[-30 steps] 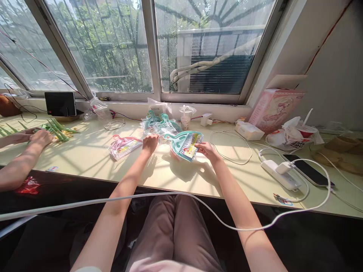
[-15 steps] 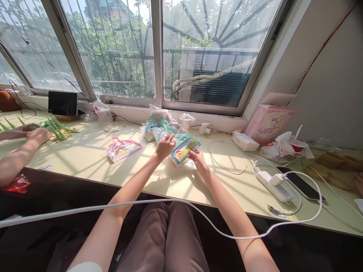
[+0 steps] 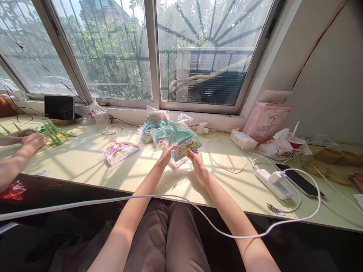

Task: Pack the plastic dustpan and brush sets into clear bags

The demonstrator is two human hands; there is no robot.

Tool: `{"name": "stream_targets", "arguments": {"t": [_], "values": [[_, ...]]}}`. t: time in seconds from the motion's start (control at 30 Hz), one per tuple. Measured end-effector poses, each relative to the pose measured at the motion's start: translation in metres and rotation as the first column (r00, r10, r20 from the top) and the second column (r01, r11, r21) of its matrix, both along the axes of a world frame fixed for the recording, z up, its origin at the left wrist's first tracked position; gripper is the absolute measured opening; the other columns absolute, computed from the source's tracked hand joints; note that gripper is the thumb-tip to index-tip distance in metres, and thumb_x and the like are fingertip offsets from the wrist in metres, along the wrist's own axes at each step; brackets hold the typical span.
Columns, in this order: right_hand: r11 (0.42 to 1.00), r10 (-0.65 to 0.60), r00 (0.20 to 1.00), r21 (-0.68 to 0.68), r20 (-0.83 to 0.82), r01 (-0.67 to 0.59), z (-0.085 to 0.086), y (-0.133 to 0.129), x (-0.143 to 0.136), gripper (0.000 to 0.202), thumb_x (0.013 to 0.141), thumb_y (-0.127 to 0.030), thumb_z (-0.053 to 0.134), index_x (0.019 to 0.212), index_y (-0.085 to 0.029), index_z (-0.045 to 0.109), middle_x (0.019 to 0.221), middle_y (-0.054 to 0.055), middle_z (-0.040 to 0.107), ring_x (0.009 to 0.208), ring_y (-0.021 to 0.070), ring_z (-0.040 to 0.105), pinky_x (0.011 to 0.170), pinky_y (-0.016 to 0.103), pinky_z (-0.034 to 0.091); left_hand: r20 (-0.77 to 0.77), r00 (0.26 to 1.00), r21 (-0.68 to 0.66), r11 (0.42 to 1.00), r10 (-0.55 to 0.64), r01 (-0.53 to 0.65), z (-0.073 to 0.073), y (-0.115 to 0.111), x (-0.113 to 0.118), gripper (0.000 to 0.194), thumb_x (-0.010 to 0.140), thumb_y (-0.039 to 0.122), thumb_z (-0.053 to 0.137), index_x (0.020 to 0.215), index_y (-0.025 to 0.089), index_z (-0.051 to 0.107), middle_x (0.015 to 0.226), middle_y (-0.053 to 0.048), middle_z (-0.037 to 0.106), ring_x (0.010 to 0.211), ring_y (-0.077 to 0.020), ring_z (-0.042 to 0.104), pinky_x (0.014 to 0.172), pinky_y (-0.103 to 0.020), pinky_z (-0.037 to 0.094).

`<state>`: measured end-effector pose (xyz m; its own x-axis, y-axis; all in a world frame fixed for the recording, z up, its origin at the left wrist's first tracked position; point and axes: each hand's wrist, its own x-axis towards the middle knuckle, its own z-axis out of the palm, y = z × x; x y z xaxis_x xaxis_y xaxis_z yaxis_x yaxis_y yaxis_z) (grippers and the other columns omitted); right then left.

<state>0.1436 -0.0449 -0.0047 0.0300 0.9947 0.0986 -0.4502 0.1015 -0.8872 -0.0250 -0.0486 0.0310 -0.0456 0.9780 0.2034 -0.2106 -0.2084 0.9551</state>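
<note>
Between my two hands is a teal mini dustpan set [image 3: 181, 133] in clear wrap, with a yellow printed label and its handle pointing up and left. My left hand [image 3: 168, 154] grips its left edge. At the lower right edge, my right hand [image 3: 195, 156] pinches it with the thumb over the label. A pinkish strip of another wrapped pack [image 3: 178, 164] shows beneath it, mostly hidden. To the left lies a pink dustpan set [image 3: 121, 150] in clear wrap. Several more teal dustpan sets [image 3: 150, 130] are heaped just behind my hands.
At far left, another person's hands [image 3: 35, 139] handle green spiky pieces [image 3: 55, 134]. A power strip [image 3: 273, 184] and a phone [image 3: 299, 182] lie at right. A white cable [image 3: 181, 200] hangs across my forearms. A pink box [image 3: 268, 122] stands by the wall.
My left hand has come down from the top of the dustpan set to its left edge. The set now stands more upright, its handle in sight. The view has shifted slightly.
</note>
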Motion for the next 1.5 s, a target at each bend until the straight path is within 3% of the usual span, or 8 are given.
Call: {"name": "stream_targets", "arguments": {"t": [0.17,0.33,0.53,0.7,0.8,1.0,1.23,1.5], "values": [[0.996,-0.078,0.994,-0.053,-0.08,0.074,-0.007,0.01,0.002,0.043,0.057,-0.046,0.098,0.081,-0.023,0.07,0.087,0.005,0.081,0.1,0.0283,0.078,0.095,0.042,0.065,0.063,0.996,-0.063,0.995,-0.07,0.074,-0.008,-0.017,0.014,0.085,0.077,0.039,0.087,0.154,0.024,0.053,0.155,-0.016,0.065,0.148,-0.0342,0.058,0.119,-0.05,0.051],[0.996,-0.078,0.992,-0.045,-0.1,0.073,-0.011,0.011,-0.001,0.04,0.06,-0.042,0.098,0.082,-0.024,0.071,0.091,0.006,0.082,0.106,0.0294,0.078,0.099,0.044,0.065,-0.094,0.977,-0.071,0.978,0.19,-0.197,-0.003,-0.02,0.015,0.111,0.079,0.042,0.091,0.169,0.032,0.027,0.183,-0.016,0.023,0.17,-0.0337,0.024,0.131,-0.05,0.037],[0.998,-0.061,0.995,-0.026,-0.077,0.059,-0.008,0.009,0.0,0.037,0.06,-0.042,0.095,0.083,-0.024,0.072,0.097,0.006,0.082,0.113,0.0308,0.076,0.102,0.046,0.064,-0.149,0.931,0.015,0.942,0.334,-0.335,0.005,-0.029,0.033,0.119,0.09,0.043,0.084,0.173,0.028,-0.001,0.183,-0.022,0.017,0.171,-0.0287,0.021,0.136,-0.045,0.025],[0.999,-0.053,0.996,0.0,-0.071,0.053,-0.003,0.002,-0.001,0.04,0.058,-0.041,0.096,0.084,-0.022,0.074,0.098,0.007,0.081,0.107,0.0307,0.075,0.101,0.048,0.063,-0.384,0.629,0.349,0.737,0.676,-0.579,0.019,-0.048,0.037,0.1,0.096,0.046,0.074,0.174,0.023,0.016,0.183,-0.022,0.018,0.17,-0.0368,0.02,0.134,-0.058,0.029],[1.0,-0.02,0.998,0.022,-0.053,0.021,0.0,-0.003,-0.003,0.039,0.059,-0.042,0.097,0.084,-0.021,0.074,0.094,0.008,0.08,0.102,0.0302,0.074,0.099,0.049,0.063,-0.654,0.358,0.617,0.744,0.667,-0.258,0.036,-0.049,0.042,0.062,0.1,0.035,0.069,0.159,0.025,0.052,0.176,-0.017,0.038,0.165,-0.0367,0.033,0.131,-0.055,0.036],[1.0,-0.009,1.0,0.029,-0.027,0.01,0.003,-0.007,-0.007,0.04,0.058,-0.044,0.097,0.081,-0.022,0.073,0.084,0.006,0.077,0.091,0.0277,0.072,0.092,0.047,0.064,-0.844,-0.054,0.526,0.843,0.534,0.115,0.052,-0.023,0.058,0.051,0.101,0.007,0.05,0.146,0.024,0.065,0.156,-0.016,0.062,0.133,-0.0318,0.065,0.098,-0.041,0.061],[0.999,-0.032,0.997,0.006,-0.072,0.033,-0.001,0.003,-0.005,0.031,0.062,-0.034,0.095,0.072,-0.024,0.068,0.072,0.003,0.072,0.084,0.0259,0.072,0.087,0.045,0.065,-0.814,-0.029,0.552,0.788,0.58,0.273,0.027,-0.008,0.047,0.054,0.097,0.0,0.043,0.135,0.024,0.072,0.148,-0.018,0.067,0.128,-0.032,0.069,0.095,-0.042,0.06],[0.999,-0.007,0.996,-0.035,-0.086,0.004,0.001,0.004,-0.002,0.028,0.066,-0.031,0.095,0.079,-0.022,0.071,0.08,0.004,0.076,0.091,0.0269,0.074,0.098,0.048,0.064,-0.837,-0.016,0.519,0.804,0.547,0.291,0.035,-0.003,0.051,0.052,0.102,0.006,0.036,0.143,0.01,0.069,0.148,-0.027,0.065,0.133,-0.0361,0.066,0.104,-0.047,0.055]]}}
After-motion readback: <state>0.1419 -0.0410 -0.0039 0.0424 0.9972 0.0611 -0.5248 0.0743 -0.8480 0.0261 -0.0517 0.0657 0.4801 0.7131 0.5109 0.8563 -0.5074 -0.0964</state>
